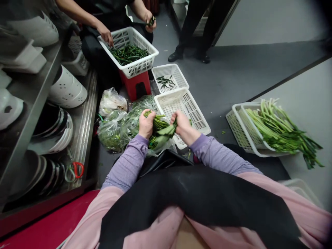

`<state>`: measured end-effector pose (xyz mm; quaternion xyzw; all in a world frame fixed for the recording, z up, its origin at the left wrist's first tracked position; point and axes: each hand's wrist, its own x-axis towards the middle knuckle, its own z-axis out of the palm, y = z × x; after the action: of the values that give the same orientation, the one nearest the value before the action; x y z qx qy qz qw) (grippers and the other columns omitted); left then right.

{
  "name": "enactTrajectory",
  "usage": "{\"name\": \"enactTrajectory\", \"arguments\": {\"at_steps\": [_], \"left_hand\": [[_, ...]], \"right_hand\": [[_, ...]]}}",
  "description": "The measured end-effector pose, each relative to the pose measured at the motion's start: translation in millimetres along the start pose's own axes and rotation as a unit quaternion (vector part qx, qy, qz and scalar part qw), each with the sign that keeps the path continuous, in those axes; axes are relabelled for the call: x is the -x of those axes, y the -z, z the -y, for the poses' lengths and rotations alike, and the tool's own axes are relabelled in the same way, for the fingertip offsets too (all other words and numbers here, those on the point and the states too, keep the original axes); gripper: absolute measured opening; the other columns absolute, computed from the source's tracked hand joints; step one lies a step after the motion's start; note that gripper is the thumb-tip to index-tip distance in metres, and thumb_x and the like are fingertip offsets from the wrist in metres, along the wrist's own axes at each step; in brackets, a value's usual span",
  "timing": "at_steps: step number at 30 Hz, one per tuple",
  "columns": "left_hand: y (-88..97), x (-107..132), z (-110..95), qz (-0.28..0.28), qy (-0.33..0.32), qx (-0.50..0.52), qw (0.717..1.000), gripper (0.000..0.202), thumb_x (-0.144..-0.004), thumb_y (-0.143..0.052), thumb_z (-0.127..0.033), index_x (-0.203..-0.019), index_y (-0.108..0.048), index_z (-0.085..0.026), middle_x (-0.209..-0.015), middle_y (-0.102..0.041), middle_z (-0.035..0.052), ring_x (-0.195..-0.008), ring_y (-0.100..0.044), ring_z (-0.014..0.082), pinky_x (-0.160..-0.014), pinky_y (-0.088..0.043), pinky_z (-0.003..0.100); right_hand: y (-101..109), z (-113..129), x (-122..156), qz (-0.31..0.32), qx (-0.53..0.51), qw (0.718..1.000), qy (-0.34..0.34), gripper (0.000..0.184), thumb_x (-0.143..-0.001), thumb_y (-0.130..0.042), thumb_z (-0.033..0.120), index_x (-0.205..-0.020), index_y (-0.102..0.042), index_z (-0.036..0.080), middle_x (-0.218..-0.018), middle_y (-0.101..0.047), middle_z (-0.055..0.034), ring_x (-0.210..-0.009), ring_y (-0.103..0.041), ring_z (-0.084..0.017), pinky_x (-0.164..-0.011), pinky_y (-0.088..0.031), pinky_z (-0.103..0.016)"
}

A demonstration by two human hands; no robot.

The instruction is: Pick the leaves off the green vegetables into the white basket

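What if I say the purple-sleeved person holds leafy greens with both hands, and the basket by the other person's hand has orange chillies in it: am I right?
Almost! The chillies in the basket by the other person's hand are green, not orange, as the head view shows. The rest is right: the left hand and the right hand both hold leafy greens.

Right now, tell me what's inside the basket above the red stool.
The white basket holds thin green pods, likely chilies; a co-worker's hand is at its rim. The pile hides the bottom beneath it.
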<state>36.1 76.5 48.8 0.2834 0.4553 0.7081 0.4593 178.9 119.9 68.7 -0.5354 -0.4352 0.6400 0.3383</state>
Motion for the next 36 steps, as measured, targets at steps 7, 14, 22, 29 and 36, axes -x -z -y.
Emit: {"name": "enactTrajectory", "arguments": {"at_steps": [7, 14, 22, 29, 36], "left_hand": [[4.6, 3, -27, 0.106, 0.131, 0.146, 0.975, 0.024, -0.066, -0.055, -0.037, -0.059, -0.041, -0.019, -0.051, -0.039, -0.002, -0.057, -0.053, 0.0143, -0.065, -0.05, 0.033], [7.1, 3, -21, 0.123, 0.135, 0.08, 0.98, 0.03, -0.062, -0.055, -0.045, -0.056, -0.039, -0.02, -0.05, -0.034, 0.0008, -0.075, -0.054, 0.0216, -0.069, -0.049, 0.039], [6.1, 5, -24, 0.183, 0.163, 0.058, 0.968, 0.03, -0.056, -0.061, -0.043, -0.06, -0.043, -0.019, -0.062, -0.049, 0.0044, -0.085, -0.057, 0.0253, -0.069, -0.048, 0.039], [6.0, 5, -26, 0.29, 0.22, 0.077, 0.928, 0.028, -0.052, -0.063, -0.031, -0.074, -0.058, -0.014, -0.077, -0.061, 0.0084, -0.076, -0.062, 0.0229, -0.069, -0.048, 0.036], [7.9, 3, -19, 0.304, 0.31, 0.072, 0.898, 0.026, -0.054, -0.061, -0.031, -0.071, -0.057, -0.013, -0.065, -0.06, 0.0066, -0.059, -0.061, 0.0204, -0.057, -0.048, 0.033]], "right_hand": [[50, 43, 10, 0.136, 0.214, 0.964, 0.079, 0.02, -0.064, -0.067, 0.032, -0.061, -0.054, 0.017, -0.049, -0.042, 0.0045, -0.048, -0.032, -0.008, -0.049, -0.028, -0.024], [-4, 40, 41, 0.233, 0.395, 0.874, 0.159, 0.028, -0.061, -0.071, 0.038, -0.078, -0.064, 0.017, -0.057, -0.047, 0.0049, -0.056, -0.038, -0.009, -0.057, -0.029, -0.024], [8, 47, 32, 0.313, 0.321, 0.892, 0.063, 0.011, -0.064, -0.059, 0.024, -0.07, -0.055, 0.016, -0.062, -0.051, 0.0037, -0.056, -0.043, -0.008, -0.057, -0.034, -0.023], [25, 56, 24, 0.378, 0.243, 0.892, -0.058, 0.014, -0.061, -0.062, 0.024, -0.068, -0.055, 0.014, -0.057, -0.052, 0.0029, -0.05, -0.044, -0.007, -0.05, -0.034, -0.022], [27, 52, 21, 0.395, 0.245, 0.881, -0.092, 0.01, -0.062, -0.06, 0.021, -0.065, -0.054, 0.014, -0.051, -0.048, 0.0037, -0.045, -0.04, -0.006, -0.045, -0.031, -0.021]]}}
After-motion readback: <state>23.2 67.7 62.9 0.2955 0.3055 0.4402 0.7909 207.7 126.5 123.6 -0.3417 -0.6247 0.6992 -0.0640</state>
